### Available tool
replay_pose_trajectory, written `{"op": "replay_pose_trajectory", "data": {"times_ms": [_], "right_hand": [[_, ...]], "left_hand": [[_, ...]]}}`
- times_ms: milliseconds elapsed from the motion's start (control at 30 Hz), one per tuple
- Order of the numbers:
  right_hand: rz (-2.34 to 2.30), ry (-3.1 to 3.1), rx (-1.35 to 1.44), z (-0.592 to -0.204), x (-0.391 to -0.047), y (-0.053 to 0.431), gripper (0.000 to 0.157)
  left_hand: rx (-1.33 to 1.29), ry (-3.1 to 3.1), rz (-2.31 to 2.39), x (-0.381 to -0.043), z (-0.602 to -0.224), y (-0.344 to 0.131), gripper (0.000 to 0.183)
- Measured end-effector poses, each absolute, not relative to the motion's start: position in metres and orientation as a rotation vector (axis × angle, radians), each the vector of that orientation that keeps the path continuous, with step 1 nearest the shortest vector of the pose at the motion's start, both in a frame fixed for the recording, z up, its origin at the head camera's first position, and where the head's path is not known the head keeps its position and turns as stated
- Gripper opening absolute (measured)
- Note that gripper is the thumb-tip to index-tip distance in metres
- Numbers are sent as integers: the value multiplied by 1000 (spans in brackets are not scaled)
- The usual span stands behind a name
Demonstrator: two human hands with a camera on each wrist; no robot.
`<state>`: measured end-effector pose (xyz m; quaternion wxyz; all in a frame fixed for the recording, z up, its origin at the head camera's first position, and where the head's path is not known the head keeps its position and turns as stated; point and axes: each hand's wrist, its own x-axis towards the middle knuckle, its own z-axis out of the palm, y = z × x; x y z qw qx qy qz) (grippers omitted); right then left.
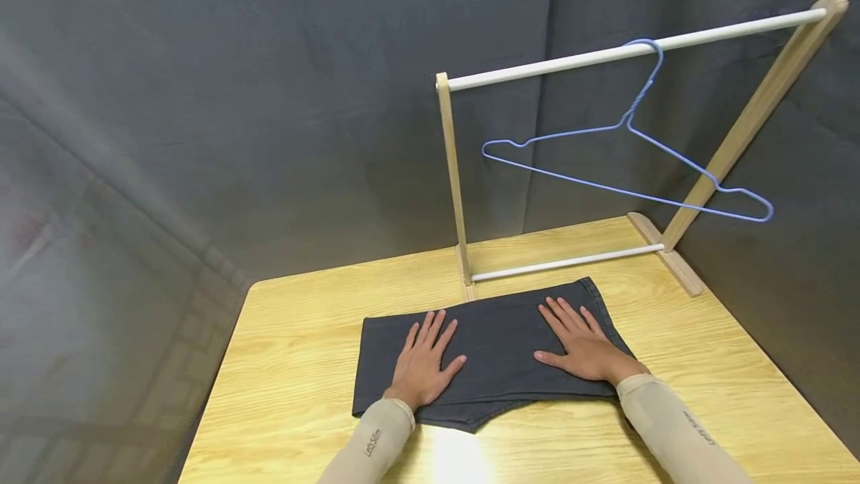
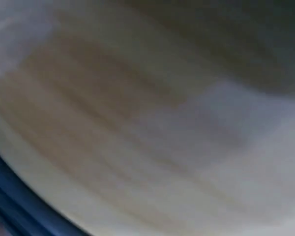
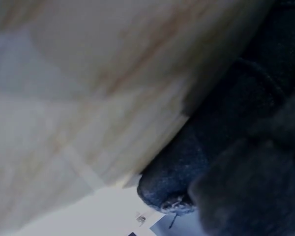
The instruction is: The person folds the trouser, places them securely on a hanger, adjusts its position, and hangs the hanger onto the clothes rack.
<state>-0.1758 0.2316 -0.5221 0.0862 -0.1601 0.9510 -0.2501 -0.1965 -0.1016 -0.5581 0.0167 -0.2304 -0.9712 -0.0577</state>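
Note:
A pair of dark folded trousers (image 1: 497, 353) lies flat on the wooden table, a pointed flap showing along the near edge. My left hand (image 1: 425, 366) rests palm down on their left part, fingers spread and straight. Toward the other end, my right hand (image 1: 583, 346) presses on the cloth, also with its fingers spread. Dark cloth (image 3: 179, 162) with a frayed seam fills the right side of the right wrist view, close to the lens. The left wrist view is blurred, with dark blue fabric (image 2: 24, 196) at its lower left corner.
Behind the trousers stands a wooden rack with a white top rail (image 1: 558, 66) and a white lower bar (image 1: 564, 263). A blue wire hanger (image 1: 628, 122) hangs from the top rail. Grey curtains (image 1: 336, 133) surround the table (image 1: 282, 364).

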Motion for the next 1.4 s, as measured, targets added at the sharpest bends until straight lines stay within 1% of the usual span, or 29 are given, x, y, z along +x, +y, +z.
{"op": "replay_pose_trajectory", "data": {"times_ms": [300, 367, 467, 600, 767, 967, 1067, 1167, 1400], "right_hand": [[-766, 2832, -467, -521, -175, 231, 87], [-750, 2825, -457, -519, -174, 230, 87], [-761, 2816, -464, -517, -174, 230, 88], [-787, 2851, -474, -519, -174, 230, 86], [-686, 2967, -462, -526, -174, 225, 85], [-526, 3089, -387, -532, -170, 209, 84], [-540, 3077, -363, -530, -167, 193, 84], [-585, 3058, -393, -528, -162, 165, 82], [-573, 3020, -651, -527, -157, 83, 79]], "left_hand": [[-784, -2966, -275, -204, -559, -174, 58], [-742, -2955, -315, -205, -558, -189, 56], [-599, -2960, -336, -204, -558, -204, 57], [-436, -2994, -268, -201, -557, -207, 62], [-348, -3016, -131, -194, -555, -196, 66], [-365, -2968, -196, -188, -561, -194, 71], [-388, -2975, -230, -188, -564, -197, 73], [-405, -2982, -259, -188, -565, -198, 71], [-422, -2954, -297, -193, -566, -195, 59]]}}
